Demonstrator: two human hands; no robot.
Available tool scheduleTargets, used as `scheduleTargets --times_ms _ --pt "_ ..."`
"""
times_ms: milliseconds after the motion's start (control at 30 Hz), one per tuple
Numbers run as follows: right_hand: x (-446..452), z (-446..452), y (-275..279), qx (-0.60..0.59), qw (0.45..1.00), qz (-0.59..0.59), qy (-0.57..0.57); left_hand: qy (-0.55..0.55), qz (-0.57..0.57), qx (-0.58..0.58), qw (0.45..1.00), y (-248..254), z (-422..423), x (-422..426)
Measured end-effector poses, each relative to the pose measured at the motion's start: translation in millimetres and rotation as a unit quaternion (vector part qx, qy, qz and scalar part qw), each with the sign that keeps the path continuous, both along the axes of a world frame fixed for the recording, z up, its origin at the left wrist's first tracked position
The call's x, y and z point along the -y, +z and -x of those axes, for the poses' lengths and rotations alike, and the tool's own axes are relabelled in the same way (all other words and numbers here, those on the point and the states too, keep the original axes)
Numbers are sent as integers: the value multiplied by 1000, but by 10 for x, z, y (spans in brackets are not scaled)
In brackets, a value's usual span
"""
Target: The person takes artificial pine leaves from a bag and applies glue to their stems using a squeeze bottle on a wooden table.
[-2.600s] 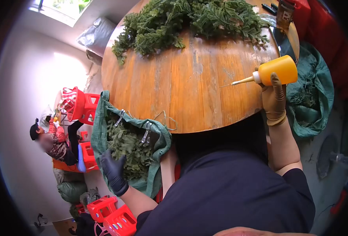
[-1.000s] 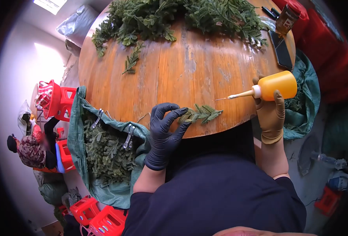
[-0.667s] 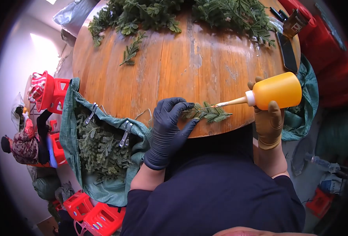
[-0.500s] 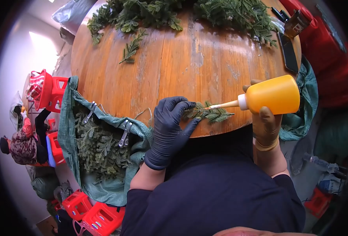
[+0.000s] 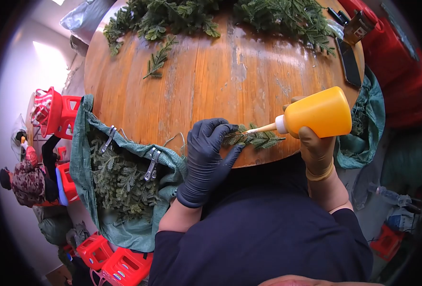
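Observation:
My left hand (image 5: pixel 210 157), in a black glove, pinches a small green fir sprig (image 5: pixel 263 139) at the front edge of the round wooden table (image 5: pixel 192 90). In a tan glove, my right hand (image 5: pixel 316 151) is wrapped round a yellow squeeze bottle (image 5: pixel 319 112) tipped on its side. The bottle's pale, narrow nozzle points left, its tip at the sprig close to my left fingertips. Whether the tip touches the stem I cannot tell.
Green fir branches (image 5: pixel 177 16) lie along the far side of the table, with a loose sprig (image 5: pixel 158 58) nearer. A phone (image 5: pixel 348 62) rests at the right rim. Left, a green sack (image 5: pixel 81 157) full of sprigs is clipped open. Red stools (image 5: pixel 126 265) and a seated person (image 5: pixel 30 183) are beyond.
My right hand has moved the bottle slightly left and up, so the nozzle tip sits further along the sprig towards my left fingers. My left hand has barely moved.

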State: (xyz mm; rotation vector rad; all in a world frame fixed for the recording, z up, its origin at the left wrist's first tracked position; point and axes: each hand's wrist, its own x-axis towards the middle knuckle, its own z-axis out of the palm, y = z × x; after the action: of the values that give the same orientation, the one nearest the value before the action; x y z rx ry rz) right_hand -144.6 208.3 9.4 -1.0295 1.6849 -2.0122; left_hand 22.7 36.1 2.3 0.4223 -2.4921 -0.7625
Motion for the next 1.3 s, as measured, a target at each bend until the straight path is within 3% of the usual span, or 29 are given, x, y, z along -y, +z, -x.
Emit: scheduleTargets --times_ms 867,1167,1300 --pt "-456 69 -10 14 998 -8 -64 0 23 7 1000 28 35 -36" --pt "-635 49 4 69 993 26 -91 3 28 13 1000 28 40 -65" --pt "-639 42 54 81 983 98 -130 2 28 14 1000 21 41 -71"
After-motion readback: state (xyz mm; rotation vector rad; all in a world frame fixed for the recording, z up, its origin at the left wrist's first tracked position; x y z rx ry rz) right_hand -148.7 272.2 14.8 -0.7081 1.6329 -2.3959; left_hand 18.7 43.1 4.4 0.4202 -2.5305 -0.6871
